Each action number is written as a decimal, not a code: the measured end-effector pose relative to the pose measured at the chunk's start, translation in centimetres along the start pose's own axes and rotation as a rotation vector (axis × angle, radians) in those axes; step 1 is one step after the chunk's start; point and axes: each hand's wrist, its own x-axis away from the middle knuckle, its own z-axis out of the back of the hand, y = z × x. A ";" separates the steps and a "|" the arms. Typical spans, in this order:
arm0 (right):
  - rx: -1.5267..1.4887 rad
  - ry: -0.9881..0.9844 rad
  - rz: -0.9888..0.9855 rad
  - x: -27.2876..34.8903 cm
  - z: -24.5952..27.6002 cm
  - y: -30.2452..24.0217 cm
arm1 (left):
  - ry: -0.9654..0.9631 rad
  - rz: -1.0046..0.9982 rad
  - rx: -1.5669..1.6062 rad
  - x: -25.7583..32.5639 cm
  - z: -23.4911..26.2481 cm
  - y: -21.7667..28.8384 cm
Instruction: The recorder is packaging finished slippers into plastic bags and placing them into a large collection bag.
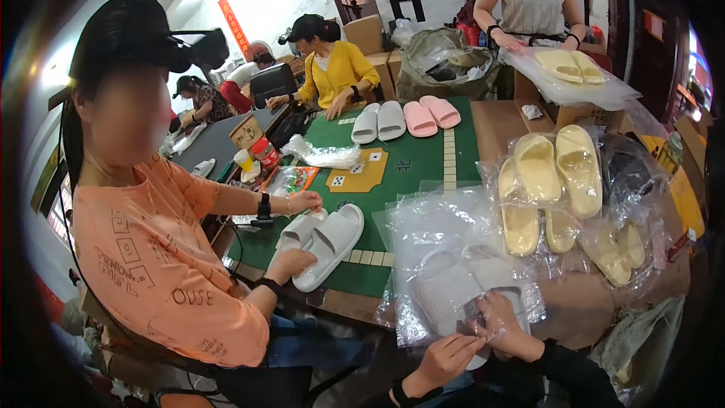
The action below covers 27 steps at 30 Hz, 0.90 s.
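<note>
A pair of light grey slippers [442, 287] lies in a clear plastic bag [411, 325] at the near edge of the table, in front of me. My left hand [442, 366] is closed, thumb and fingers pinched together at the near edge of the bag. Just right of it, my right hand [507, 325] rests over the slippers with its fingers curled on the plastic. The two hands nearly meet at the fingertips. The near end of the slippers is partly hidden behind them. More flat clear bags [453, 208] are layered beneath and beyond the slippers.
Bagged cream slippers [578, 170] are piled at the right. At my left, a person in orange [174, 257] holds grey slippers [332, 245]. Grey [377, 122] and pink slippers [432, 115] stand across the green table mat [423, 159]. Another person [529, 0] handles cream slippers at the back right.
</note>
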 end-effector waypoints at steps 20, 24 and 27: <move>0.185 0.019 -0.099 -3.4 -0.7 -1.7 | 0.000 -0.101 0.169 -0.3 0.1 2.7; 0.236 0.017 -0.130 -4.4 -1.7 -1.2 | -0.042 -0.058 0.146 -0.1 0.1 2.4; 0.239 -0.058 -0.141 -4.2 -1.7 -1.0 | 0.002 -0.020 0.141 0.1 0.4 1.9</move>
